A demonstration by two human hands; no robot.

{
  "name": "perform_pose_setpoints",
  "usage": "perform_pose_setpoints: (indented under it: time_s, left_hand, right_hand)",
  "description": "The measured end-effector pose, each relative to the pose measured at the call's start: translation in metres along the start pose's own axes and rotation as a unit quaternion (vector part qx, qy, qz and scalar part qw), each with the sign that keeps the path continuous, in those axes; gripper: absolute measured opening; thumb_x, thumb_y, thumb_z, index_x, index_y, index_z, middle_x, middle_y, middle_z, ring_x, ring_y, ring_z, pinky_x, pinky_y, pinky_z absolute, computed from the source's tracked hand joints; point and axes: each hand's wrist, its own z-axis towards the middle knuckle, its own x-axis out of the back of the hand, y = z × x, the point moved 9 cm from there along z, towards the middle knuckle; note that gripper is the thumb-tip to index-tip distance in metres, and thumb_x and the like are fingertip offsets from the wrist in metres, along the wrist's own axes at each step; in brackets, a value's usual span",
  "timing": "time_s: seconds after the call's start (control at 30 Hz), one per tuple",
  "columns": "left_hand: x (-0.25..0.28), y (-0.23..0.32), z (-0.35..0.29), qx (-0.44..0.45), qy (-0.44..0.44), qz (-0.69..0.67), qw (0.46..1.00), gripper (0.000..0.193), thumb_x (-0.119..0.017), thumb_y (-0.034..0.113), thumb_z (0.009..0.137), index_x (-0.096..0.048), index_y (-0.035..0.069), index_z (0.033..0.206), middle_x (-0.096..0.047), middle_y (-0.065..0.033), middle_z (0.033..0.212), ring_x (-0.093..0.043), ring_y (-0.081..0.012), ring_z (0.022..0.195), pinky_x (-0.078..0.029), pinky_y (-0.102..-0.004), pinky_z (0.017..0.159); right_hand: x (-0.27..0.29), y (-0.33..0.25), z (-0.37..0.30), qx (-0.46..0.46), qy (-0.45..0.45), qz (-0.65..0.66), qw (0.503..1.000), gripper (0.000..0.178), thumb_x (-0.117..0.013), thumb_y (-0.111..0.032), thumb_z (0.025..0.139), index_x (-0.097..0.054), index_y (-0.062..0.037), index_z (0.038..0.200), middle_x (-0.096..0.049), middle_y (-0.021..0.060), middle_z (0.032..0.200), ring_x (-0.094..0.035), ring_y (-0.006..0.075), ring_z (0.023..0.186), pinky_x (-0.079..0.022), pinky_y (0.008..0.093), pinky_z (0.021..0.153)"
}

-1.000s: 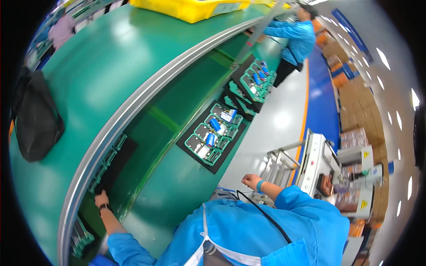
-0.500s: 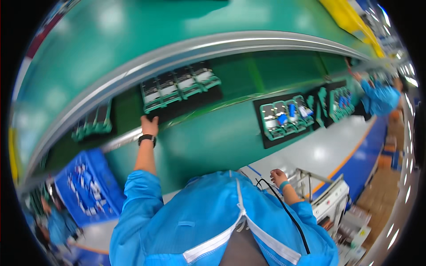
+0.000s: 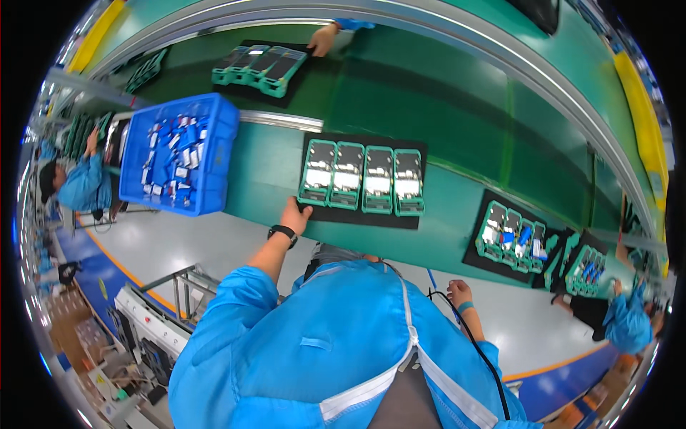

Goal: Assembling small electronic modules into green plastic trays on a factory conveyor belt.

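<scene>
My left hand [image 3: 294, 217] grips the near left corner of a black mat [image 3: 371, 217], fingers closed on its edge. On that mat a row of several green frames [image 3: 379, 177] holds dark and silvery rectangular panels. The mat lies on the green worktable, straight before me. My right hand [image 3: 459, 293] hangs by my right side below the table edge, fingers curled in, with no object visible in it. A light-coloured band circles that wrist, and a black cable [image 3: 464, 323] runs beside it.
A blue bin [image 3: 230, 154] of small blue-and-white parts stands on the left. Across the rail, another person's hand [image 3: 323, 41] touches a second mat with green frames [image 3: 261, 68]. To the right lies another loaded mat [image 3: 493, 263]. Co-workers [image 3: 82, 184] are at both sides.
My left hand has drawn the mat with its frames off the far strip onto the near worktable. My view has swung left, and the other person's hand has appeared. My right hand stays low.
</scene>
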Motion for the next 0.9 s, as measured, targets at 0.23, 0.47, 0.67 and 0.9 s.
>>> perform_pose_setpoints:
  time_s: [0.23, 0.47, 0.67, 0.9]
  left_hand:
    - [0.091, 0.066, -0.01, -0.154, -0.028, 0.161, 0.974, 0.035, -0.061, 0.026, 0.083, -0.057, 0.005, 0.111, -0.061, -0.0185, 0.083, -0.061, -0.0379, 0.084, -0.049, -0.0428, 0.075]
    - [0.344, -0.045, 0.129, -0.079, 0.215, 0.135, 0.964, 0.025, -0.054, 0.012, 0.084, -0.057, 0.004, 0.108, -0.063, -0.0209, 0.094, -0.061, -0.0368, 0.089, -0.049, -0.0428, 0.077]
    - [0.302, -0.048, 0.206, -0.119, 0.175, 0.264, 0.941, 0.038, -0.066, 0.031, 0.079, -0.057, 0.006, 0.106, -0.058, -0.017, 0.101, -0.057, -0.0359, 0.097, -0.048, -0.0419, 0.084]
    - [0.279, -0.058, 0.245, -0.063, 0.103, 0.349, 0.929, 0.022, -0.044, 0.019, 0.087, -0.06, 0.009, 0.097, -0.062, -0.0151, 0.1, -0.061, -0.0331, 0.093, -0.051, -0.0462, 0.075]
  right_hand:
    - [-0.03, -0.021, 0.005, 0.004, -0.025, -0.053, 0.998, 0.027, -0.058, -0.029, 0.087, -0.058, -0.0037, 0.098, -0.062, 0.0095, 0.079, -0.058, 0.0171, 0.064, -0.046, 0.03, 0.052]
    - [-0.093, -0.069, -0.023, -0.006, -0.031, -0.123, 0.992, 0.028, -0.057, -0.03, 0.088, -0.056, -0.0047, 0.1, -0.061, 0.0089, 0.078, -0.059, 0.0176, 0.064, -0.047, 0.03, 0.054]
    - [-0.111, -0.088, -0.051, -0.03, 0.038, -0.078, 0.996, 0.026, -0.057, -0.033, 0.088, -0.056, -0.0073, 0.09, -0.06, 0.0053, 0.077, -0.057, 0.0136, 0.06, -0.044, 0.0266, 0.052]
    - [-0.125, -0.087, -0.067, 0.035, 0.053, -0.032, 0.997, 0.021, -0.056, -0.024, 0.089, -0.058, -0.0038, 0.097, -0.061, 0.0046, 0.078, -0.056, 0.0117, 0.065, -0.045, 0.0253, 0.057]
